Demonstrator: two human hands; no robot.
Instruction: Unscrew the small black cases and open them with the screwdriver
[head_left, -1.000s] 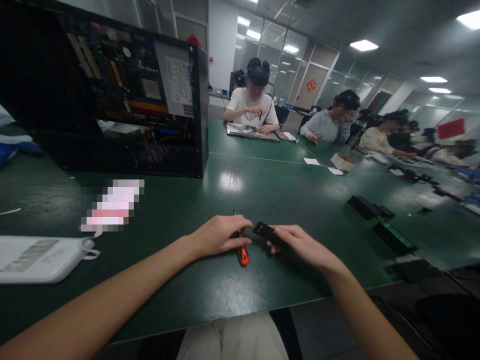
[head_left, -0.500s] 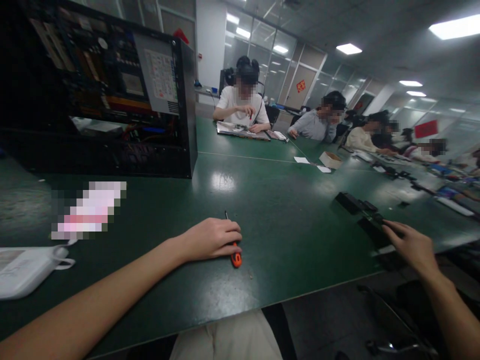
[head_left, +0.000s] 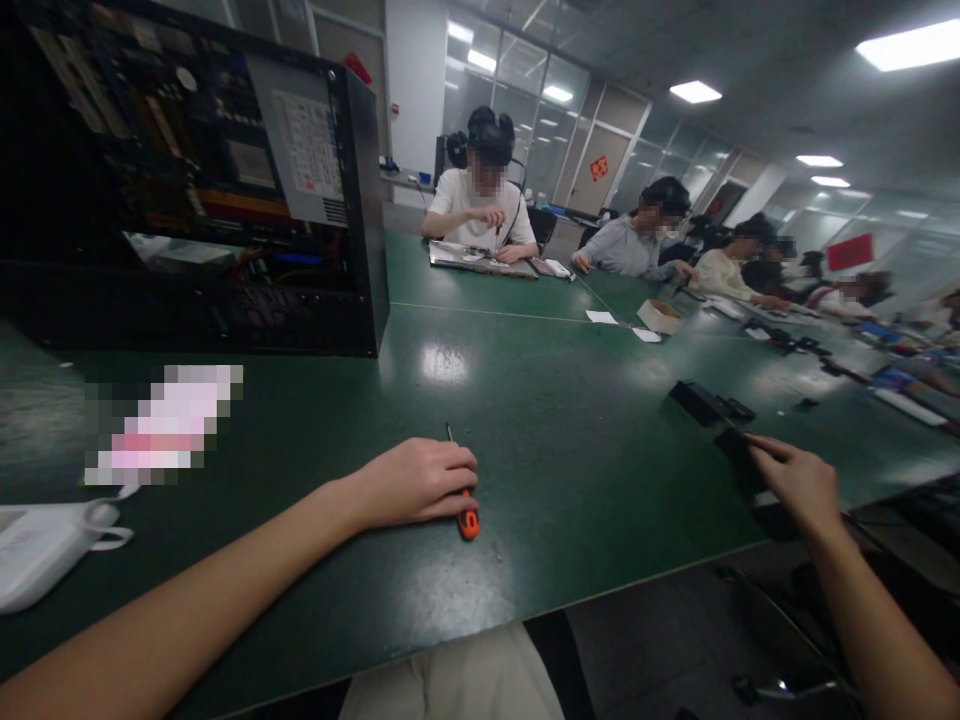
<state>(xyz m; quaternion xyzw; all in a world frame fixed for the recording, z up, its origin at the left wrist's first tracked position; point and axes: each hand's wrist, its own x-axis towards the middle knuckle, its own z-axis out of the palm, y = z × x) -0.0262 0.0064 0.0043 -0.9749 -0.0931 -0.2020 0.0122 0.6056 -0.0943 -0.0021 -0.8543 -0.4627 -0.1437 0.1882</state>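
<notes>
Green and shiny, the counter [head_left: 570,440] runs far back across the big room under bright lights. From where I stand, the orange screwdriver [head_left: 469,522] lies near the front edge, its thin tip pointing away from the person sitting here. The left hand [head_left: 420,480] is narrow, with its fingers and thumb curled around the handle. Well off to the right of the screwdriver, the right hand [head_left: 806,490] has its thumb and finger close together, touching the end of a dark piece [head_left: 739,455]. That spot is too dark and blurry, so I cannot tell if it is held tight. Just past that piece, also right of the screwdriver, sits a black block [head_left: 694,403]. The big black computer case [head_left: 300,335] stands open, behind and to the left of the screwdriver, and a white gadget [head_left: 45,550] lies far to its left. I think the dark piece could get bumped off the counter, because it is near the edge and a quick push might send it down. It could also knock into the black block if the hand is clumsy. The screwdriver might roll if the left hand lets go with a nudge, and its tip could scratch the counter.
</notes>
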